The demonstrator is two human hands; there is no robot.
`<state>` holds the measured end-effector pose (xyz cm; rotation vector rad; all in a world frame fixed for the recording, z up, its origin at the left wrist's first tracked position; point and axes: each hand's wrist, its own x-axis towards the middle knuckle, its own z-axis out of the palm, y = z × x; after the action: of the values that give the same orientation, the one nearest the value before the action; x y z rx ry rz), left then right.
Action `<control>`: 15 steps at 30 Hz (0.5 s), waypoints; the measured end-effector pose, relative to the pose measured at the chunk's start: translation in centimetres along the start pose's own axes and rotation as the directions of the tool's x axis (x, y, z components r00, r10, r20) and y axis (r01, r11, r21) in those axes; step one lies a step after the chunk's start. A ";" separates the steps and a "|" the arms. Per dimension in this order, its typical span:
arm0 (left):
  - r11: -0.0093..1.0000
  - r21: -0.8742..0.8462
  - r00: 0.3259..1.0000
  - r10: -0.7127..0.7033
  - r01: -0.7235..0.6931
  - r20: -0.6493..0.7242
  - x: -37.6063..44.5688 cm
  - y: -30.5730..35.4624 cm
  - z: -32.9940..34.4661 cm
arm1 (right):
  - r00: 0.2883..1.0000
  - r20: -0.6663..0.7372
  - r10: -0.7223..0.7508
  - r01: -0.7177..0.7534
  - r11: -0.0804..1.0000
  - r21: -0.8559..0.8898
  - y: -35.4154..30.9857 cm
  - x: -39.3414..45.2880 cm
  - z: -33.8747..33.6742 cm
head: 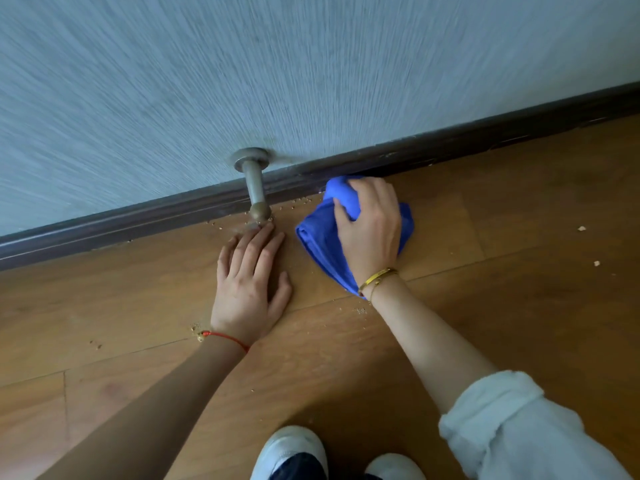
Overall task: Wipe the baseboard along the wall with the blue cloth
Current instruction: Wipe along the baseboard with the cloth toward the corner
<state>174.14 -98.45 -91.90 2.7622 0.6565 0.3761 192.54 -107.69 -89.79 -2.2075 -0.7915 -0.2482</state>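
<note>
Shoes [294, 452]: white toes are showing at the bottom edge, nearest the camera, well back from the door stop.
Landmark: door stop [254, 183], a metal post that is projecting from the wall just above the baseboard.
Left hand [251, 282]: is lying flat on the wood floor [519, 306] in front of the door stop, fingers spread and holding nothing, fingertips almost touching its tip.
Right hand [372, 226]: is clamping a bunched fold of the blue cloth [318, 244], fingers curled around it, to the right of the door stop.
Cloth position: its leading fold is pressing at or against the baseboard [450, 150]; the rest is trailing on the floor under the palm.
Handling: the cloth appears soft, light and limp; it is likely to slide easily on the boards and to unfold if gripped loosely.
Hold point: gripping the thick bunched part, as now, is giving a firm pad; the loose corner is best kept tucked.
Debris: crumbs [221, 225] are lying around the door stop base and along the skirting.
</note>
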 end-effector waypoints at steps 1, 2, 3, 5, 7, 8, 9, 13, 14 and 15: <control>1.000 0.000 1.000 0.003 -0.003 0.001 0.0 0.0 0.0 | 0.998 0.037 -0.051 0.051 0.999 0.006 -0.6 -0.2 0.3; 1.000 0.002 1.000 0.006 -0.006 0.000 0.0 0.0 0.0 | 0.992 0.076 -0.099 0.098 0.995 0.011 -1.1 -0.3 0.5; 1.000 0.004 1.000 0.007 -0.007 -0.001 0.0 0.0 0.0 | 0.985 0.108 -0.133 0.132 0.991 0.013 -1.2 -0.3 0.5; 1.000 0.003 1.000 0.007 -0.007 0.000 0.1 -0.1 -0.1 | 0.979 0.131 -0.159 0.160 0.987 0.003 -0.6 -0.1 0.1; 1.000 -0.003 1.000 0.006 -0.006 0.003 0.0 -0.1 -0.2 | 0.990 0.096 -0.103 0.105 0.994 -0.012 0.7 0.2 -0.6; 1.000 -0.004 1.000 0.003 -0.003 0.003 0.0 0.0 -0.2 | 0.996 0.066 -0.056 0.057 0.998 -0.014 1.3 0.3 -1.0; 1.000 -0.002 1.000 0.000 0.000 0.003 0.1 0.0 -0.2 | 0.999 0.046 -0.023 0.024 1.000 -0.020 1.5 0.3 -1.1; 1.000 -0.002 1.000 -0.009 0.009 0.017 0.1 0.0 -0.2 | 0.962 0.159 -0.221 0.225 0.974 -0.007 -1.2 -0.2 0.2; 1.000 -0.001 1.000 -0.007 0.007 0.019 0.1 -0.1 -0.2 | 0.942 0.190 -0.278 0.282 0.959 0.003 -1.8 -0.4 0.6; 1.000 0.000 1.000 -0.004 0.004 0.020 0.0 -0.1 -0.2 | 0.933 0.201 -0.299 0.304 0.953 0.007 -2.0 -0.5 0.7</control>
<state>174.05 -98.27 -91.77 2.7607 0.6571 0.3470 190.86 -106.36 -89.27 -2.1499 -1.2491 -0.1868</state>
